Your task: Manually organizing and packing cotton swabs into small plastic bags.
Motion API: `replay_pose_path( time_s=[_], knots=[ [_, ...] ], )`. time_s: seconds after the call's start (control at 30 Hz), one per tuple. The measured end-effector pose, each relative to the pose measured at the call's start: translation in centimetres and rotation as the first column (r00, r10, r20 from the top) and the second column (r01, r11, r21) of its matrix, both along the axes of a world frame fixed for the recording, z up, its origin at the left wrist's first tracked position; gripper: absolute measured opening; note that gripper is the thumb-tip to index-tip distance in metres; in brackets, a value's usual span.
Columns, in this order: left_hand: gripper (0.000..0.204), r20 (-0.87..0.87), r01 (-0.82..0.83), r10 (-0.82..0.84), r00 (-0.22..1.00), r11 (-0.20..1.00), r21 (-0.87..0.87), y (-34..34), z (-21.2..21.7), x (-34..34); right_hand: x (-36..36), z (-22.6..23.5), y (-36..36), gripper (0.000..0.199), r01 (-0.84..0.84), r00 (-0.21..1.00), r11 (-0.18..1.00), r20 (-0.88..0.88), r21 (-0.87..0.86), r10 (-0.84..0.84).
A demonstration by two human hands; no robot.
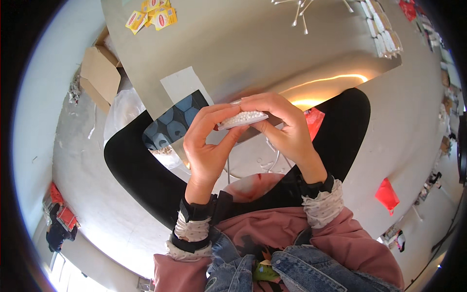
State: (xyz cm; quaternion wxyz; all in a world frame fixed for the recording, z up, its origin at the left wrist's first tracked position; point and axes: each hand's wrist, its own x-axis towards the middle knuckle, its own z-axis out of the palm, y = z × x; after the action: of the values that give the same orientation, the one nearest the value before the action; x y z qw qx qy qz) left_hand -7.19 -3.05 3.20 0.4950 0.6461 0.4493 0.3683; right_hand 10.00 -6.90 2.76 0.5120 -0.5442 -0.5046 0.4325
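Between both hands, just above the near edge of the table, is a small clear pack of cotton swabs [244, 118], its white tips bunched together and facing me. My left hand [206, 138] grips the pack's left end, thumb below and fingers over the top. On the right end, my right hand [287, 127] holds it the same way, and the fingertips of both hands meet above it. The pack's far side is hidden behind the fingers.
Yellow printed cards [152, 14] lie at the table's far left, loose cotton swabs [304, 14] at the far middle. Several swab packs [382, 31] are lined up far right. An open cardboard box [99, 73] stands left of the metal table [233, 53]. A red bag [386, 195] lies on the floor.
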Motion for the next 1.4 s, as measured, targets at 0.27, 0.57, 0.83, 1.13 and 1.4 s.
replay_pose_path(
  time_s=[0.27, 0.57, 0.83, 1.13, 1.4],
  knots=[
    [0.033, 0.005, -0.012, 0.012, 1.000, 0.999, 0.035, 0.1, -0.2, 0.1, -0.1, 0.1, 0.0, 0.026, 0.006, 1.000, 1.000, -0.018, -0.018, -0.006],
    [0.031, 0.117, -0.065, 0.070, 0.991, 0.997, -0.042, -0.2, -0.8, 0.7, -0.4, -0.3, 0.0, 0.020, 0.085, 0.971, 0.996, -0.224, -0.023, -0.088],
    [0.019, 0.036, -0.154, 0.150, 0.988, 0.978, 0.139, 0.1, 0.0, 1.1, -1.3, 0.6, 1.2, 0.014, 0.159, 0.983, 0.981, 0.070, 0.110, -0.167],
    [0.014, 0.005, -0.168, 0.170, 0.985, 0.968, 0.186, 0.5, 0.9, 1.0, -1.0, 0.9, 1.2, 0.014, 0.162, 0.953, 0.977, 0.234, 0.141, -0.192],
    [0.011, -0.071, -0.118, 0.126, 0.989, 0.988, 0.103, 0.0, 2.2, -0.6, -0.9, 3.3, 0.8, 0.012, 0.099, 0.945, 0.980, 0.292, 0.174, -0.147]
  ],
)
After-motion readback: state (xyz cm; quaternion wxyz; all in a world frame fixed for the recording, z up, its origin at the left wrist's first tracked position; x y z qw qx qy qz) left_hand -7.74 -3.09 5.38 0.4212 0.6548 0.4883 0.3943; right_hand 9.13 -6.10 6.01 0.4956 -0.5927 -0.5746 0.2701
